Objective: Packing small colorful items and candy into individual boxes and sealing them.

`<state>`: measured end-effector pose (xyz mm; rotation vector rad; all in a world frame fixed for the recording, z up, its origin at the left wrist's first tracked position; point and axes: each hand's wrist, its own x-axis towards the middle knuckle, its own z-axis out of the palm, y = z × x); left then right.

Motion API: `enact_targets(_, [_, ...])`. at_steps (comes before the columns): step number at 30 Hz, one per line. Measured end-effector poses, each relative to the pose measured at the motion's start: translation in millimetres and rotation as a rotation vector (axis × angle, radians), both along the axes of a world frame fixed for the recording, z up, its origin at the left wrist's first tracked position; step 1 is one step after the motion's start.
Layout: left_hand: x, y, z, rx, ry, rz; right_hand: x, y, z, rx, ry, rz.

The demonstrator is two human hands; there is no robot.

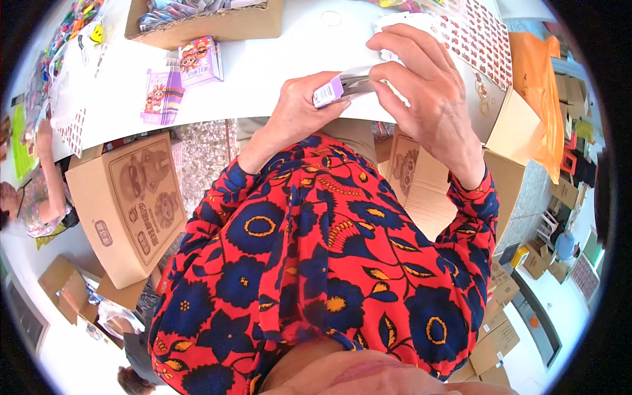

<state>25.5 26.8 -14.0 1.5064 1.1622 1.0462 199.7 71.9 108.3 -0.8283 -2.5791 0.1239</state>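
Note:
Above the near edge of the white table, my left hand (293, 105) grips a small purple-and-white box (327, 93) by its end. A shiny silver-grey packet (356, 85) shows at the box's right side. The thumb and a finger of my right hand (421, 85) close around the packet's right end, while the other fingers stay raised and apart. To the left, a purple stack of flat printed cartons (162, 97) lies on the table. Beside it sits a purple printed box pile (199, 62), near the cardboard box's front.
An open cardboard box (210, 27) holding many flat packets stands at the back. Sticker sheets (475, 39) and an orange bag (536, 99) lie at the right. Large cartons (131, 204) flank me below the table. Another person's arm (49, 168) reaches in at far left.

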Motion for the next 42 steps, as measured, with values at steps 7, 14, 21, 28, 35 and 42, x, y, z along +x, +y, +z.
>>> enact_targets(7, [-3,0,7,0.036,0.035,0.006,0,5,-24,-0.166,0.044,0.124])
enact_targets(14, [-8,0,2,-0.139,-0.355,-0.018,8,7,-39,-0.379,0.538,-0.016])
enact_targets(21, [-7,2,16,-0.209,-0.511,-0.029,1,-12,-79,-0.563,0.660,-0.098])
enact_targets(28, [-10,1,17,-0.201,-0.503,-0.006,-7,-7,-83,-0.645,0.698,-0.055])
enact_targets(35, [-12,2,17,0.048,-0.303,0.044,-8,-11,-76,-0.765,0.833,-0.120])
enact_targets(42, [-28,-1,25,0.264,-0.041,0.095,-10,-10,-75,-0.812,0.897,-0.131])
